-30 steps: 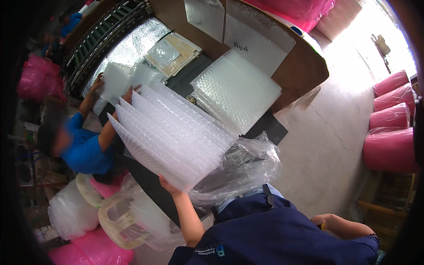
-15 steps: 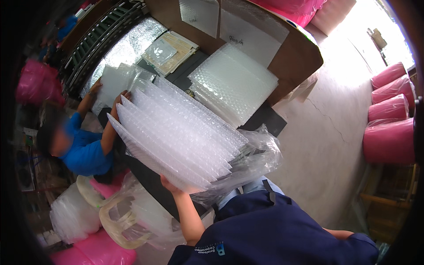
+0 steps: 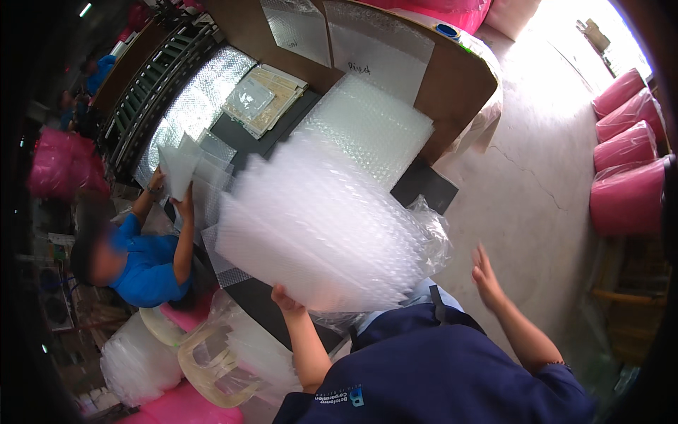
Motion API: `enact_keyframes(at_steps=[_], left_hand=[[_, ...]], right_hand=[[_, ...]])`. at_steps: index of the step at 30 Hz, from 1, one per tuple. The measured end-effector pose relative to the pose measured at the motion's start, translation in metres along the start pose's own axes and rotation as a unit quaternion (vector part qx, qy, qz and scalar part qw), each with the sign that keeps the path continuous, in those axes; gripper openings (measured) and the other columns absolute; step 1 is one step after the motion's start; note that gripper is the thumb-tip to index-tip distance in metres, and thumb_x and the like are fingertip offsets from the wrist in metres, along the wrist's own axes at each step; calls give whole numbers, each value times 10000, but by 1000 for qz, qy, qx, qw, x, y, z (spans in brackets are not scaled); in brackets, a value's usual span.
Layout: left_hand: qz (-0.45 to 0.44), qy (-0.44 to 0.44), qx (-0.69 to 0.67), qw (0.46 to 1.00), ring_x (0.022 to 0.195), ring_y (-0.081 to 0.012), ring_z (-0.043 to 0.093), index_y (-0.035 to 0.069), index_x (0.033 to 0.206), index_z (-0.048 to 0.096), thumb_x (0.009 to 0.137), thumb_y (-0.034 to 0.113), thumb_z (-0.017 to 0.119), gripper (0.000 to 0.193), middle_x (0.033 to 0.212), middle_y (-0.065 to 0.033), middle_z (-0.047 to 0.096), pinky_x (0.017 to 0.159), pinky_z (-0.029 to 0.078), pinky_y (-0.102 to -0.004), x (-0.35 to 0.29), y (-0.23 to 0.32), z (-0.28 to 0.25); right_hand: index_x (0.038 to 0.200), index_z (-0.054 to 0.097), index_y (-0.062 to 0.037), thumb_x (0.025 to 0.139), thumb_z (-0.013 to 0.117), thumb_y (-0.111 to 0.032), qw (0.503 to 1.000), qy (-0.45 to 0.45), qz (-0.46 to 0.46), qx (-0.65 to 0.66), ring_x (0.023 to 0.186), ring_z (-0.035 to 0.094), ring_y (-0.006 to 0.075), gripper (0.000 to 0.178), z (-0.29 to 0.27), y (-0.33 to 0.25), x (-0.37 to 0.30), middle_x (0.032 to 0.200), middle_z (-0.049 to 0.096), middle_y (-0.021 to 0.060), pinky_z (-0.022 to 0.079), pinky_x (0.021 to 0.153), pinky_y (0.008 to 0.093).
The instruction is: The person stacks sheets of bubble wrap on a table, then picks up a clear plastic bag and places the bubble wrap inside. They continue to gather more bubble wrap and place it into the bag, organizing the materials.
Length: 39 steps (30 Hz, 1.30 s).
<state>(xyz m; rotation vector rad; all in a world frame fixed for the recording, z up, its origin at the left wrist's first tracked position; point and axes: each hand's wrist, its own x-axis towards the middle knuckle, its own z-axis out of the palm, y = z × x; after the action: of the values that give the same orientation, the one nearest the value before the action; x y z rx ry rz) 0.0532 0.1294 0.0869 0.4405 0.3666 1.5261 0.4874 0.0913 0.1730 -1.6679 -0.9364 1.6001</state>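
Note:
A thick stack of white bubble wrap sheets lies tilted across the dark table in front of me, its edges slightly fanned. My left hand grips the near edge of this stack, fingers partly hidden by the sheets. Off to the right, my right hand is raised beside the stack with fingers stretched out and nothing in it. Crumpled clear plastic film shows at the stack's right end. Behind it rests a second bubble wrap stack.
At the left, a co-worker in a blue shirt holds up small translucent sheets. Papers lie on the far table by a brown partition. Plastic chairs stand near left; pink rolls line the right side.
The bubble wrap stack has shifted right, its sheets less spread. My right hand has come into view, apart from the stack. The co-worker has lifted the small sheets.

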Motion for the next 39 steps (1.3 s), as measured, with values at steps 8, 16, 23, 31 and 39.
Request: enact_keyframes(at_steps=[8,16,23,31,39], left_hand=[[-98,9,166,981,1078,-258,513,11,1232,445,674,231,727,663,1167,-127,531,909,424,-414,5,-8,-2],[-123,-48,449,884,1012,-238,544,8,1179,493,683,219,744,595,1067,-108,585,884,431,-377,39,-5,77],[-266,-193,617,715,954,-210,570,-6,1108,549,739,203,714,455,942,-100,639,864,432,-353,45,-53,68],[-365,-284,792,399,960,-340,578,-20,1136,514,849,472,488,570,980,-194,613,827,444,-433,-52,-172,20],[-438,-282,528,670,1017,-366,545,-12,1138,516,893,344,460,436,1088,-235,566,861,424,-409,-75,-207,13]], right_hand=[[1383,-173,-64,418,876,-401,959,-112,-241,-97,1360,8,313,1464,53,-116,29,1467,-76,196,91,1079,444],[1249,378,-73,784,614,-205,912,-177,-371,0,1210,379,295,538,26,-42,20,1273,403,167,281,1021,439],[1088,524,-56,554,822,-231,986,47,-156,27,1009,555,250,636,-24,-11,-19,1045,560,118,418,890,368],[1017,528,-14,495,762,-166,875,0,-284,-392,836,599,311,592,46,-57,53,956,596,147,479,720,359],[1204,446,0,629,689,-205,959,80,-268,-52,1092,505,292,658,126,106,96,1161,518,164,399,902,345]])
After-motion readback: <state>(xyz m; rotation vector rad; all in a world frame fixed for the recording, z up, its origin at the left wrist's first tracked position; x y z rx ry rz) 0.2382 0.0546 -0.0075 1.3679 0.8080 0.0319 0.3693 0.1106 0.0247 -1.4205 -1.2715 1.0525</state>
